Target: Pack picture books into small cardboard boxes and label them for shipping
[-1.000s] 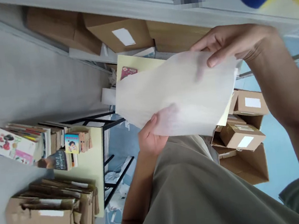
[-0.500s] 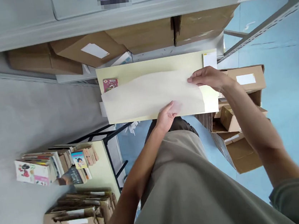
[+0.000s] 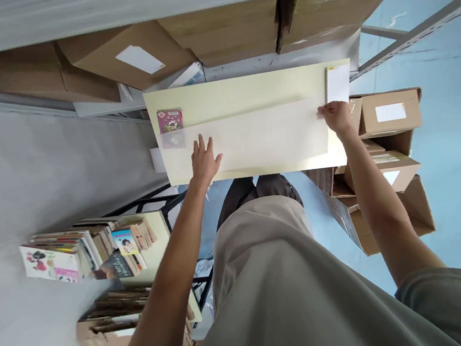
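Item: translucent sheet (image 3: 260, 139), spread flat on the pale yellow tabletop (image 3: 242, 91), centre of frame, running from left to right across most of the table's width.

My left hand (image 3: 204, 162): open, fingers fanned, palm pressed flat on the sheet near its left end. It grips nothing.

My right hand (image 3: 335, 116): at the sheet's right edge, fingers curled over that edge; how firm the pinch is, I cannot tell.

On the table: small pink picture card (image 3: 170, 120) at the left end, its lower part under the sheet; white paper slip (image 3: 337, 84) at the upper right corner, just above my right hand.

Containers: closed cardboard cartons (image 3: 134, 56) along the top of frame, one with a white label, contents hidden. Open cardboard boxes (image 3: 385, 177) on the blue floor, right of frame, stacked and nested; contents not legible. Second yellow table, lower left, holding a row of picture books (image 3: 81, 251) lying on their sides, and below them a bundle of flattened brown cardboard (image 3: 118, 319).
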Available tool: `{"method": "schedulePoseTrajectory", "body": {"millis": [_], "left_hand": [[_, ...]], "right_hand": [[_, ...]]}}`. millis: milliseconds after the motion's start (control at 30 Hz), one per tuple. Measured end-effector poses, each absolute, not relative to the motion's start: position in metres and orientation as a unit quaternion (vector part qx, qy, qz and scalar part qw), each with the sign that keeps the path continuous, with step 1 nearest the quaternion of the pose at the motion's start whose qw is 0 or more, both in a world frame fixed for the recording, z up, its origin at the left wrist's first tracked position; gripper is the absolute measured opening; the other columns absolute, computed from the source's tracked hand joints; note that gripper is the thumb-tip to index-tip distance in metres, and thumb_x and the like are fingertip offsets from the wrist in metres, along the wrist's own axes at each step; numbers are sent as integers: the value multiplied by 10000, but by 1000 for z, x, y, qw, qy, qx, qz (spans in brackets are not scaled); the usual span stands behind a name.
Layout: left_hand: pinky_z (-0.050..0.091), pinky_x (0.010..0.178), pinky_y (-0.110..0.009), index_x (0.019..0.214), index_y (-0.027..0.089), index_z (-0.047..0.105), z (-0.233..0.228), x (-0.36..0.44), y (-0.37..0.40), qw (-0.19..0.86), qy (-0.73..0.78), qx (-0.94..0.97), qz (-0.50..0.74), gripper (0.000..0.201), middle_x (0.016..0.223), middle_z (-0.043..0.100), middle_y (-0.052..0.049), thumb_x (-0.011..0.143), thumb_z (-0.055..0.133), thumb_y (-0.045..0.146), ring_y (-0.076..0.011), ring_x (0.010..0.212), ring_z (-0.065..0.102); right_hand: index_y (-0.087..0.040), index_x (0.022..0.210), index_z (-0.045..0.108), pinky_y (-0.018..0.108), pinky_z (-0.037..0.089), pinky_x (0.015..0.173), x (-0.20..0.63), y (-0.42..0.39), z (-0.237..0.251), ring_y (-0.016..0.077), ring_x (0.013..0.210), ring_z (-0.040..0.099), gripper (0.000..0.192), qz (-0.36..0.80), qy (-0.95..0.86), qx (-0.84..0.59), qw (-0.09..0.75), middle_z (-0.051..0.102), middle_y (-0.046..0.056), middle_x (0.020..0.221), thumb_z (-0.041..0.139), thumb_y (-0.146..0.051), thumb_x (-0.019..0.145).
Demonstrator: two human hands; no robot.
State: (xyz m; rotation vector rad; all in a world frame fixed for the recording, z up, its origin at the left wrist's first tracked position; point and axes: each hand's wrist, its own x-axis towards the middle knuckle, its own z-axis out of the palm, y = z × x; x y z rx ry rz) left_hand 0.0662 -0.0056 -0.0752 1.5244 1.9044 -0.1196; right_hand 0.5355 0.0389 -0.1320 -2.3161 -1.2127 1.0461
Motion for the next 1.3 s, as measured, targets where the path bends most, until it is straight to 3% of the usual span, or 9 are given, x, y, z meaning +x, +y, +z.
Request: {"method": "schedulePoseTrajectory", "body": {"millis": [100, 333, 533, 633, 733, 800, 900, 1067, 1300], "left_hand": [[226, 1552, -671, 1864, 147, 469, -113, 41, -9, 328, 676, 647, -128, 799, 2041, 174, -146, 1144, 710, 395, -430, 1918, 110], [274, 1515, -745, 1898, 206, 438, -157, 25, -25, 363, 648, 667, -62, 947, 2040, 144, -190, 1072, 839, 441, -517, 1901, 111], [319, 1459, -810, 1842, 226, 514, -176, 16, -28, 379, 641, 668, -4, 921, 2023, 207, -213, 1015, 892, 374, -538, 1890, 151], [392, 1476, -694, 1752, 203, 609, -192, -8, -16, 441, 628, 635, 89, 748, 1926, 470, -214, 1023, 772, 215, -442, 1827, 412], [581, 1361, -567, 1586, 213, 723, -208, -48, 6, 506, 632, 548, 207, 619, 1604, 803, -168, 988, 608, 104, -330, 1549, 750], [676, 1236, -526, 1457, 225, 775, -214, -79, 23, 519, 649, 493, 259, 535, 1416, 885, -136, 974, 577, 111, -305, 1347, 854], [709, 1147, -489, 1344, 225, 790, -217, -120, 49, 464, 699, 465, 283, 367, 1337, 891, -129, 1010, 639, 204, -303, 1211, 883], [584, 1317, -575, 1270, 212, 740, -215, -151, 96, 322, 789, 489, 188, 392, 1415, 828, -197, 932, 886, 346, -407, 1426, 779], [665, 1144, -525, 1108, 182, 763, -205, -149, 157, 373, 775, 510, 20, 392, 1096, 845, -126, 859, 928, 436, -363, 1155, 836]], "right_hand": [[-154, 1055, 819, 554, 656, 1098, 526, 35, -147, 337, 1089, 818, 145, 325, -412, -845, 101, 861, 209, 1123, 723, -262, 1068], [-165, 1341, 774, 648, 584, 1215, 457, 15, -149, 381, 1386, 758, 254, 141, -384, -911, 53, 768, 239, 1457, 694, -222, 1107], [-191, 1075, 804, 406, 630, 984, 284, 13, -138, 278, 1025, 844, 212, 384, -508, -769, 61, 875, 149, 1081, 665, -318, 1174], [-207, 975, 816, 351, 605, 903, 186, 22, -140, 274, 967, 851, 361, 468, -573, -673, 28, 880, 120, 979, 628, -405, 1211], [-204, 1027, 851, 362, 605, 943, 107, 37, -146, 320, 1092, 862, 382, 468, -614, -635, -16, 904, 152, 1098, 606, -415, 1231], [-199, 1091, 866, 388, 618, 986, 72, 47, -152, 348, 1172, 855, 394, 466, -616, -635, -40, 905, 179, 1196, 581, -421, 1247], [-194, 1027, 864, 405, 648, 999, 46, 56, -165, 345, 1135, 862, 466, 485, -585, -647, -66, 907, 185, 1140, 575, -480, 1255], [-211, 800, 776, 280, 650, 870, 51, 55, -176, 206, 799, 846, 607, 543, -548, -633, -59, 869, 73, 806, 544, -514, 1272], [-206, 721, 693, 169, 576, 729, 57, 62, -174, 122, 739, 843, 609, 602, -502, -620, -39, 899, 40, 837, 591, -449, 1270]]}}
